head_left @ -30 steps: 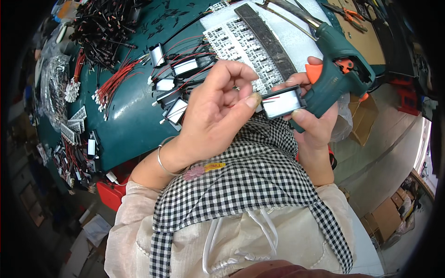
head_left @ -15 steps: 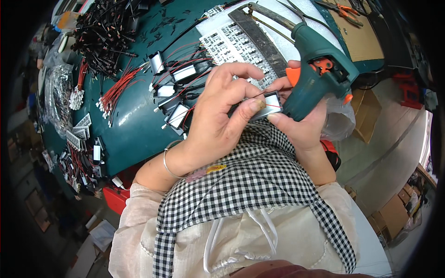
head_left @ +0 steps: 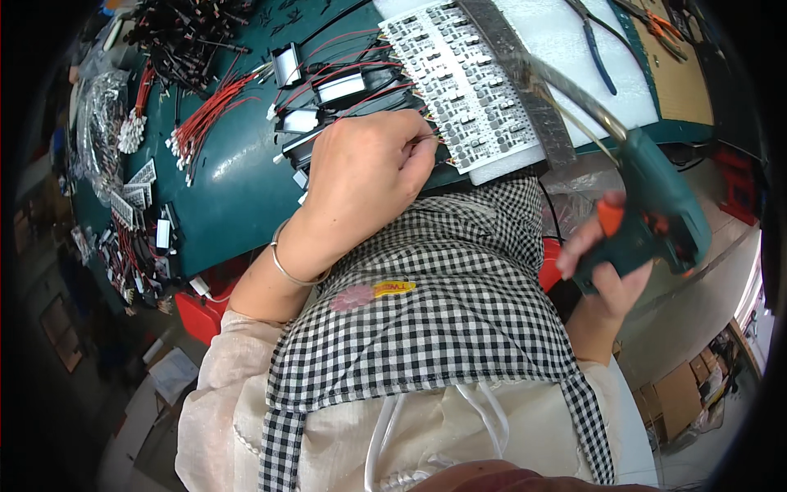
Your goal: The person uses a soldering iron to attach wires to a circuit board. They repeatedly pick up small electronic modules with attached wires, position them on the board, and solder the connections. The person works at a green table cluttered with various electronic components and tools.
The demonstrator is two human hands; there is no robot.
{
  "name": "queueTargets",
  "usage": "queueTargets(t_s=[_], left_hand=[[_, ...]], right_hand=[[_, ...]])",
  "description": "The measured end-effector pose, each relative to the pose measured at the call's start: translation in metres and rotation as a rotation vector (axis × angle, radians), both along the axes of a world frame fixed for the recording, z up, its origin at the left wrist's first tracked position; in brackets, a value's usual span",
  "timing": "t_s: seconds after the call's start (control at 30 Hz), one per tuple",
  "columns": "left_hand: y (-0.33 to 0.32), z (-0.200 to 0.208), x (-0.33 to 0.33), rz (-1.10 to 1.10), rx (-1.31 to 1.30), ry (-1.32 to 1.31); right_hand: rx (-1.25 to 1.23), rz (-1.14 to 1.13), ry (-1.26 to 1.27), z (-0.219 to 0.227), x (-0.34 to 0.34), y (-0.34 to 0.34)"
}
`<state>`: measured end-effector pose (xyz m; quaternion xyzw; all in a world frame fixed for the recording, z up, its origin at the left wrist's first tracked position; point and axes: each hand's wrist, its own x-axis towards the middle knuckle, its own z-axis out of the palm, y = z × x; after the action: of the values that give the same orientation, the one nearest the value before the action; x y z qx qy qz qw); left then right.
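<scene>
My left hand [head_left: 365, 176] is closed in a pinch at the near edge of the circuit board panel [head_left: 459, 86]. Thin wires [head_left: 428, 135] show at its fingertips; how far they run inside the pinch is hidden. Red and black leads and several small black-framed modules with pale faces, such as this module [head_left: 340, 88], lie just beyond the hand. Off to the right, my right hand [head_left: 616, 291] is wrapped round the handle of a green soldering gun [head_left: 664, 197] with an orange trigger. Its long metal tip reaches up and left over a dark metal bar [head_left: 525, 82]. Motion blurs this hand.
White foam [head_left: 566, 49] lies under the panel. Pliers [head_left: 660, 33] rest at the far right. On the green table [head_left: 225, 217] are bundles of red wires [head_left: 205, 115], a heap of black cables [head_left: 180, 41] and a plastic bag [head_left: 102, 135] at the left.
My hands have parted. The soldering gun has swung right and down with my right hand. My left hand has moved slightly left; the small module is no longer seen between the hands.
</scene>
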<state>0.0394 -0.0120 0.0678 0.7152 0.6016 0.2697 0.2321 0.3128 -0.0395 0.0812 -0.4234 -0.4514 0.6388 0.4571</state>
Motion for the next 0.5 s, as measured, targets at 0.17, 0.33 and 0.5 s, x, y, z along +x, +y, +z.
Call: queueTargets(t_s=[0.17,0.33,0.5], left_hand=[[-0.003,-0.004,0.003,-0.048,-0.039,0.055],[0.0,-0.004,0.005,-0.084,-0.065,0.206],[0.002,-0.003,0.006,-0.065,-0.095,0.19]], right_hand=[[-0.067,0.025,0.044,0.003,0.022,-0.017],[-0.117,-0.084,0.064,0.002,0.025,-0.028],[-0.24,-0.165,0.065,0.002,0.022,-0.035]])
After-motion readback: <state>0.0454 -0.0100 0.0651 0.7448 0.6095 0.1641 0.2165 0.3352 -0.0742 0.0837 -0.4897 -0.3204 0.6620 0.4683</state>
